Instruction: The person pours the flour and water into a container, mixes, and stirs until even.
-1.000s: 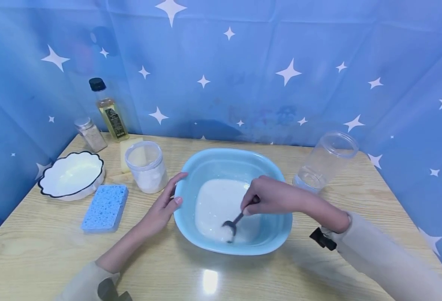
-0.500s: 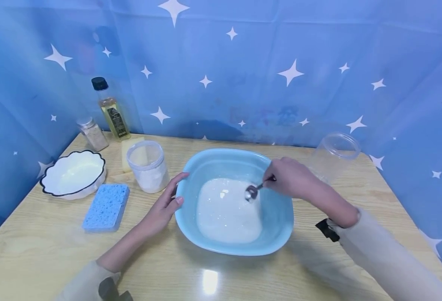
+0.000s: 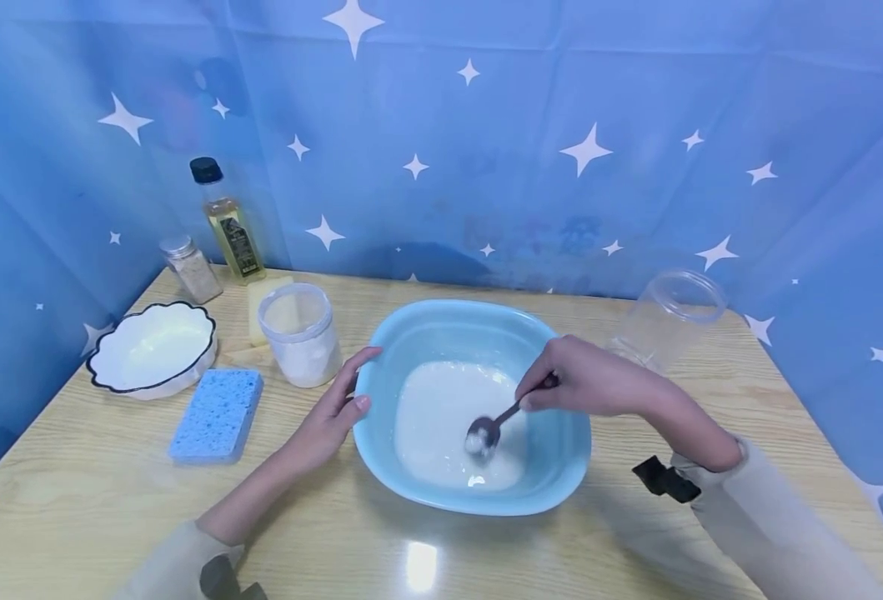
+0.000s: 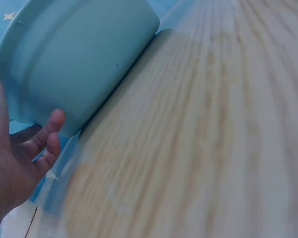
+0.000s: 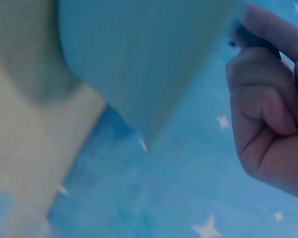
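A light blue plastic basin (image 3: 456, 315) stands on the table with white liquid (image 3: 441, 417) in it. My left hand (image 3: 328, 421) rests against the basin's left side, its thumb and forefinger spread along the rim. In the left wrist view that hand (image 4: 25, 148) lies beside the basin's outer wall (image 4: 79, 64), some fingers loosely bent. My right hand (image 3: 579, 379) pinches the handle of a dark spoon (image 3: 484, 433), whose bowl sits at the liquid and carries something white. The right wrist view shows the right hand (image 5: 268, 109) with curled fingers; little of the spoon shows there.
Left of the basin stand a jar of white powder (image 3: 306, 350), a blue sponge (image 3: 218, 415) and a scalloped white dish (image 3: 152, 346). Behind them are an oil bottle (image 3: 234, 237), a shaker (image 3: 193, 273) and a pale yellow block (image 3: 257, 312). A clear container (image 3: 666, 321) stands back right.
The right hand has swung the spoon from the lower middle of the liquid up to the right, then back down and left. The left hand has stayed at the rim.
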Demonstrator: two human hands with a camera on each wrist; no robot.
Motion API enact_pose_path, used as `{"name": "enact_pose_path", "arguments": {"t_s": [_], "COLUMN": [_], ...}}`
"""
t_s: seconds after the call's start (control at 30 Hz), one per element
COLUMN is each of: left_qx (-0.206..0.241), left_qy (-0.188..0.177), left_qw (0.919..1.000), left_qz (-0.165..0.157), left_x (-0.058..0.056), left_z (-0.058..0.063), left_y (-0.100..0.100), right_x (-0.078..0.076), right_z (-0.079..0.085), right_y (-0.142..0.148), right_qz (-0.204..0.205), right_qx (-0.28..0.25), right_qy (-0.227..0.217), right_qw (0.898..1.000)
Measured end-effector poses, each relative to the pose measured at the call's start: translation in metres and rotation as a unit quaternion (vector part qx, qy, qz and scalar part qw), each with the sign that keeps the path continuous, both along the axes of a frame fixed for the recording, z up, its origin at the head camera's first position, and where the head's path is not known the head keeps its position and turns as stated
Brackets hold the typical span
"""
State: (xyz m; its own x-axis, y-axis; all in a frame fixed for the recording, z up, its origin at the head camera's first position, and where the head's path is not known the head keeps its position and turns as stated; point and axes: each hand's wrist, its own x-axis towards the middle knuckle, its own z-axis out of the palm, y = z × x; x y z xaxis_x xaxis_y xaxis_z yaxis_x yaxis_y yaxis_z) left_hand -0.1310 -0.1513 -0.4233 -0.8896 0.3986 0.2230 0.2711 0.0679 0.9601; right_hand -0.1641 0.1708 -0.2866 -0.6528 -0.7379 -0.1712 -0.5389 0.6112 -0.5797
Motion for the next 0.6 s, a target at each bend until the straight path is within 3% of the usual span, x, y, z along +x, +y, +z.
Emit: {"name": "enact_pose_path", "arguments": {"t_s": [0.1,0.37,0.6], "left_qx": [-0.003,-0.007,-0.005], "left_qy": [0.000,0.002,-0.001], "left_qw": [1.0000,1.0000,1.0000], "left_qz": [0.003,0.004,0.003], "left_x": [0.000,-0.002,0.000], "left_z": [0.001,0.002,-0.001], "left_y": [0.000,0.000,0.000], "right_x": [-0.002,-0.009,-0.020], "right_z": [0.003,-0.007,-0.020], "right_y": [0.005,0.007,-0.004], "right_qz": [-0.034,-0.046,-0.086], "right_qx": [0.010,0.015,0.015], "right_qy": [0.044,0.054,0.114], "right_qw": [0.998,0.997,0.990]}}
